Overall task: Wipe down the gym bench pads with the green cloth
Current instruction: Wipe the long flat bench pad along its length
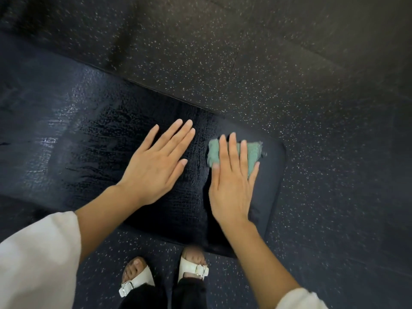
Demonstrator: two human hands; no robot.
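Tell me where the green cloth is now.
Head view: the green cloth lies near the right end of the bench pad, under the flat right hand, right of the left hand.

A single camera, worn on the person's head, looks steeply down past both forearms, close above the work. The right hand (231,188), pressed flat on the green cloth (254,152), sits just right of the frame's middle, with the left hand (153,168) beside it on the bench pad (89,130). Nearer the wearer than the cloth, the sandals (194,266) meet the bottom edge. Beyond it, speckled floor (289,74) fills the top. The wide lens bows the pad's edges.
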